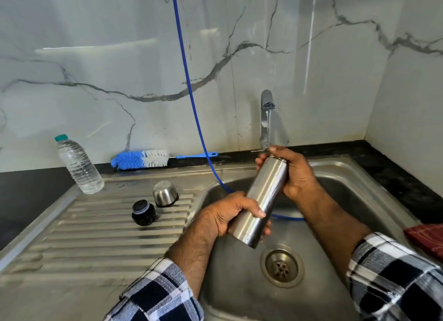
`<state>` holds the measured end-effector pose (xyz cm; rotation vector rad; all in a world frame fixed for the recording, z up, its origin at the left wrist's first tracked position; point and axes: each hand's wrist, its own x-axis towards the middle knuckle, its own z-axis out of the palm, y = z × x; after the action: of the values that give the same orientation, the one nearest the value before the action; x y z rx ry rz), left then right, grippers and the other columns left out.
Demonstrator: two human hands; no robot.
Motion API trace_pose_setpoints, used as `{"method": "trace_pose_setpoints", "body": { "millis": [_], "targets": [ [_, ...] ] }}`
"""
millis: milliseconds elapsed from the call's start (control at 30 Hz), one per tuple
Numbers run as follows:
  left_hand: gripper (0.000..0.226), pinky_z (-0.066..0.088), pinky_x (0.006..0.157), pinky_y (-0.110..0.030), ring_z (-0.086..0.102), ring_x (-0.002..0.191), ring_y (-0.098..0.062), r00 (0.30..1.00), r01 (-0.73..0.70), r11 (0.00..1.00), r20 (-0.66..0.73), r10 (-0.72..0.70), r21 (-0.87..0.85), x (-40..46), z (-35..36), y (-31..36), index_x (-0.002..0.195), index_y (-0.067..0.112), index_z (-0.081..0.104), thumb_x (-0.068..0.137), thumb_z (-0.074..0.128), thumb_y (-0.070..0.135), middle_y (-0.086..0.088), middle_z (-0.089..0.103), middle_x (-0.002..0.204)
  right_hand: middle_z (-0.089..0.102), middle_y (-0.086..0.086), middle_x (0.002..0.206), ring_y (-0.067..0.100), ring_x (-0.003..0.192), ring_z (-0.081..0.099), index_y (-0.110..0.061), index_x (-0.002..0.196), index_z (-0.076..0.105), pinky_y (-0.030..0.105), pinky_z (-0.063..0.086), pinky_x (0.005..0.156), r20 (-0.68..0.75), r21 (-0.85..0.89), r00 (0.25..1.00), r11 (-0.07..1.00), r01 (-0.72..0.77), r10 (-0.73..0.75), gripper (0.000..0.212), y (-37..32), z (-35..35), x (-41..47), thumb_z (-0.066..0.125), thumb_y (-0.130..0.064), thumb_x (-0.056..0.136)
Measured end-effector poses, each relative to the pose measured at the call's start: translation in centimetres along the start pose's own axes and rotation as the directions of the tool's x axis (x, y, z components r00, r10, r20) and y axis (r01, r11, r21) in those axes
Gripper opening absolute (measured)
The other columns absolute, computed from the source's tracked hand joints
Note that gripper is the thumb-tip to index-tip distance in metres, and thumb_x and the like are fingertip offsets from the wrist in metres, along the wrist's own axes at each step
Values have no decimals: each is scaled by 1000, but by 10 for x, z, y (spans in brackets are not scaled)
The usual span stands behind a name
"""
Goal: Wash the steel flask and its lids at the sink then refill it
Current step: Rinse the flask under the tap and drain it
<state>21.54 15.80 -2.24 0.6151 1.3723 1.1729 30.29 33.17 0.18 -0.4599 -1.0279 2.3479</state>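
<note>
The steel flask (262,196) is tilted over the sink basin (239,284), its open mouth up under the tap (267,105). A thin stream of water runs from the tap onto the mouth. My left hand (230,212) grips the flask's lower part. My right hand (292,172) wraps around its top end. The steel cup lid (165,193) stands upside down on the drainboard (96,236). The black inner stopper (143,212) stands beside it, a little nearer to me.
A blue-and-white bottle brush (143,158) lies at the back of the counter. A clear plastic water bottle (79,164) stands at the left. A blue hose (191,100) hangs down into the basin. A red cloth (426,236) lies at the right edge. The drain (281,268) lies below the flask.
</note>
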Motion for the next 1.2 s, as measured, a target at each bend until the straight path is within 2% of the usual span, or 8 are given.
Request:
{"method": "trace_pose_setpoints", "body": {
  "millis": [133, 267, 433, 600, 700, 800, 967, 1200],
  "targets": [
    [76, 62, 90, -40, 71, 104, -27, 846, 129, 658, -428, 316, 742, 5, 31, 10, 127, 18, 62, 61, 94, 38, -7, 72, 117, 76, 16, 104, 32, 87, 74, -7, 111, 72, 42, 61, 73, -320, -209, 947, 976, -56, -14, 55, 3, 3, 3, 91, -26, 63],
    [87, 59, 88, -36, 70, 108, -28, 742, 244, 366, -416, 525, 898, 1, 46, 11, 131, 20, 58, 57, 89, 55, -4, 71, 120, 73, 18, 106, 31, 88, 70, -8, 117, 68, 37, 57, 69, -524, -305, 831, 952, 21, -186, 52, 10, 9, -3, 88, -25, 72],
    [52, 64, 79, -41, 74, 87, -30, 968, 16, 956, -245, 58, 292, -11, 31, 15, 113, 8, 60, 69, 85, 18, -15, 75, 101, 73, 15, 82, 26, 73, 70, -7, 96, 68, 39, 60, 75, -185, -50, 982, 998, -40, 30, 19, -9, 11, -22, 75, -19, 83],
    [49, 61, 73, -37, 72, 77, -31, 993, 53, 994, -107, -42, 99, -23, 29, 19, 116, -2, 60, 75, 78, 18, -21, 73, 96, 70, 12, 88, 29, 81, 73, -10, 98, 66, 42, 63, 80, -155, -92, 988, 995, -38, 23, 20, -8, 15, -16, 74, -26, 87],
    [73, 57, 78, -33, 70, 91, -24, 827, 241, 475, -435, 356, 846, -18, 33, 23, 127, 16, 60, 67, 90, 46, -7, 73, 114, 71, 13, 101, 30, 91, 71, -9, 112, 68, 42, 62, 80, -425, -384, 899, 920, -73, -106, 28, -4, 14, -10, 76, -24, 90],
    [81, 56, 85, -36, 70, 101, -29, 717, 341, 124, -343, 607, 932, -13, 43, 23, 131, 21, 54, 65, 85, 56, -5, 71, 117, 72, 13, 103, 30, 93, 72, -8, 119, 66, 46, 63, 88, -523, -385, 835, 921, -53, -170, 42, -7, 10, -7, 82, -28, 85],
    [79, 57, 82, -33, 68, 96, -26, 716, 299, 221, -371, 591, 929, -12, 42, 23, 124, 24, 58, 61, 88, 61, -1, 71, 113, 73, 14, 103, 32, 95, 73, -9, 113, 67, 46, 63, 84, -453, -258, 889, 964, -56, -70, 46, -2, 8, -11, 87, -30, 77],
    [55, 67, 81, -51, 78, 97, -30, 960, 4, 981, -276, 51, 193, -25, 20, 19, 121, 16, 62, 76, 93, 14, -13, 75, 116, 75, 12, 90, 30, 81, 75, -9, 111, 70, 42, 63, 74, -310, 23, 942, 989, 146, -132, 42, -28, -8, -10, 86, -25, 76]
  ]
}}
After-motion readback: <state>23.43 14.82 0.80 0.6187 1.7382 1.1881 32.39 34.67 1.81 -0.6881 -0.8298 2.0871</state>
